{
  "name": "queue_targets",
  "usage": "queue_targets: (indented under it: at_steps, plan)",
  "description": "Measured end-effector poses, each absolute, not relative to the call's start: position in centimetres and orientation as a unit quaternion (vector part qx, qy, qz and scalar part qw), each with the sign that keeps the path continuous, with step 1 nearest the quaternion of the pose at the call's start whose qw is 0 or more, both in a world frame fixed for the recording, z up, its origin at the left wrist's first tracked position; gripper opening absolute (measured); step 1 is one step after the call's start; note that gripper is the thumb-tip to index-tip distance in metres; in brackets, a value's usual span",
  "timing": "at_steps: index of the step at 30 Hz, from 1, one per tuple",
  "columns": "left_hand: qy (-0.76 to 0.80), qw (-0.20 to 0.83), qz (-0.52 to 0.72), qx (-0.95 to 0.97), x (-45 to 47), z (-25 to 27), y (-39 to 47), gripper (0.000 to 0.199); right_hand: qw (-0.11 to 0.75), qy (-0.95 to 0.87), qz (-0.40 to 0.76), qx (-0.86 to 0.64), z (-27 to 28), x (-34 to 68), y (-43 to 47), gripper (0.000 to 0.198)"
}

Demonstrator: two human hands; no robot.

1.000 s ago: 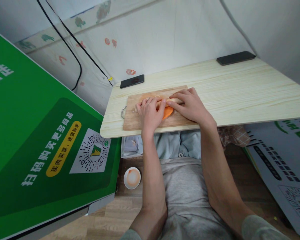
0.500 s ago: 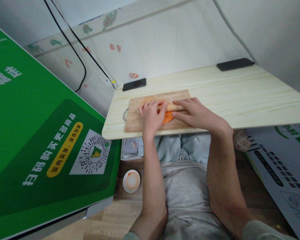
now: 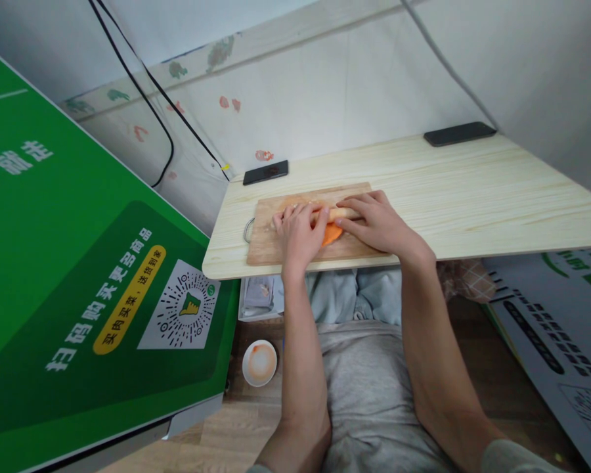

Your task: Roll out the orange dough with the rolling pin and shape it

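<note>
A light wooden rolling pin (image 3: 341, 215) lies across the wooden cutting board (image 3: 262, 248), with a flat piece of orange dough (image 3: 331, 234) partly under it. My left hand (image 3: 298, 230) rests over the pin's left part, fingers curled across it and thumb alongside. At the pin's right part, my right hand (image 3: 374, 220) holds it between thumb and fingers. Both hands hide the pin's ends and some of the dough. Pale flour-like traces and an orange stain show on the board behind my left hand.
The board lies on a narrow pale wood table (image 3: 473, 197). One black phone (image 3: 266, 173) lies at the back left, another black phone (image 3: 460, 134) at the back right. Below stands a white bowl (image 3: 259, 362). A green printed panel (image 3: 79, 263) flanks the left.
My right hand has shifted a little left along the rolling pin, and its forearm has swung inward. My left hand stays almost in place. The camera view has tilted slightly.
</note>
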State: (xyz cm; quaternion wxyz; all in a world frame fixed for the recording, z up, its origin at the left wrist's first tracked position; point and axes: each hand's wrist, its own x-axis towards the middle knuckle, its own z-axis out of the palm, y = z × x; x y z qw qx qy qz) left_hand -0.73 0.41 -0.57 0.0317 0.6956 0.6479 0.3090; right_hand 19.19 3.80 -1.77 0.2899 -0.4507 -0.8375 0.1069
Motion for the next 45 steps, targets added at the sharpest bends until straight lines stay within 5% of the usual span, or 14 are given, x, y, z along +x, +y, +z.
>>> queue_targets:
  at_steps: [45]
  plan:
    - [0.651, 0.039, 0.308, 0.693, -0.7, -0.6, 0.5, 0.027, 0.243, -0.841, 0.159, -0.456, 0.4, 19.6, 1.7, 0.054]
